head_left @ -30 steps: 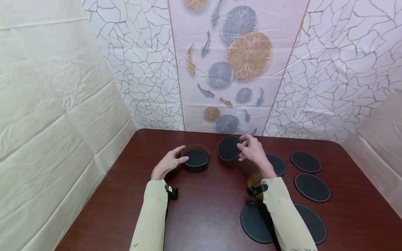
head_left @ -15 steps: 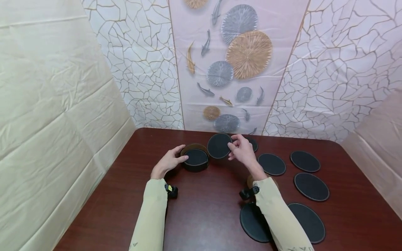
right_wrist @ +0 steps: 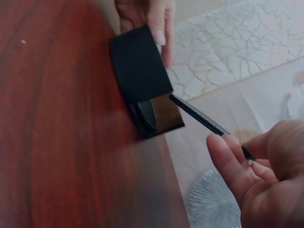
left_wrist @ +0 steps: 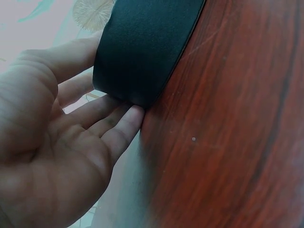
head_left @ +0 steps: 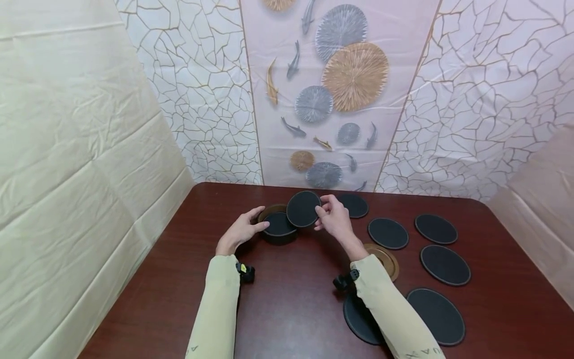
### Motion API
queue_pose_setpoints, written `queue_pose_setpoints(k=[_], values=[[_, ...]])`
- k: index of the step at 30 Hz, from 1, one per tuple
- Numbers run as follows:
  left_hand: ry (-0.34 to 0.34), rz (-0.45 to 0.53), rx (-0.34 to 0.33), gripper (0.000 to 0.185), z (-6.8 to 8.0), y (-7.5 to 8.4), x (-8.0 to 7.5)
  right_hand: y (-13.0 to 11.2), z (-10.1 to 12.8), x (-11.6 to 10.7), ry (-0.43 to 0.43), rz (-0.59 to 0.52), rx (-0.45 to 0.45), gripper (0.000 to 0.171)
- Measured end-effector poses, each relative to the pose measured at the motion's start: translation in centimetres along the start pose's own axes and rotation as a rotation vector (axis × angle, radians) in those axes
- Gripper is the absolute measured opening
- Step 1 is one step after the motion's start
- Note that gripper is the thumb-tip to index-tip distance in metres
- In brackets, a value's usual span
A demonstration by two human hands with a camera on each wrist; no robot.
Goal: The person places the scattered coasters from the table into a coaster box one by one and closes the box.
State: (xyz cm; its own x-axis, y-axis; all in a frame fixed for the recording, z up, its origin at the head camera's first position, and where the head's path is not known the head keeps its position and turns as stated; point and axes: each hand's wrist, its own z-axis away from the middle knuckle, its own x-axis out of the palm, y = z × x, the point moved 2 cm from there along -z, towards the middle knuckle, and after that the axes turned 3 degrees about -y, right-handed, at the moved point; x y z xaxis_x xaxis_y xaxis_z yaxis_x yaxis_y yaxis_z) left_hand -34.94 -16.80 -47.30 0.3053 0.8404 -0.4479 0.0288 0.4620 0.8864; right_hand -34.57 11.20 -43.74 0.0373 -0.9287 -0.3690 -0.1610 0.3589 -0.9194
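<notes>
My left hand grips the side of a round black coaster holder, thumb over its near rim. The holder has a brown inside wall and a black coaster lying in it. In the left wrist view the fingertips touch the holder's lower edge, close to the table. My right hand pinches another black coaster by its right edge, tilted, overlapping the holder's right side. In the right wrist view this coaster appears edge-on, its far end right at the holder's rim, near a gap in the wall.
Several black coasters lie spread over the right side of the dark red wooden table. A brown round disc lies partly under my right forearm. A patterned cloth hangs behind the table.
My right hand has carried its coaster leftward, from beside the holder to over its right edge. The left hand and the holder have stayed in place.
</notes>
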Motion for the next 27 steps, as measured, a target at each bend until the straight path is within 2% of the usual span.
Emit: queue_pose_setpoints(k=[19,27], values=[[-0.002,0.002,-0.013,0.066,-0.2,-0.1,-0.1,0.4,0.0,3.4,-0.032,-0.037,0.028,0.037],[-0.001,0.005,-0.019,0.066,-0.2,-0.2,0.0,0.4,0.3,4.6,-0.062,0.03,0.033,0.038]])
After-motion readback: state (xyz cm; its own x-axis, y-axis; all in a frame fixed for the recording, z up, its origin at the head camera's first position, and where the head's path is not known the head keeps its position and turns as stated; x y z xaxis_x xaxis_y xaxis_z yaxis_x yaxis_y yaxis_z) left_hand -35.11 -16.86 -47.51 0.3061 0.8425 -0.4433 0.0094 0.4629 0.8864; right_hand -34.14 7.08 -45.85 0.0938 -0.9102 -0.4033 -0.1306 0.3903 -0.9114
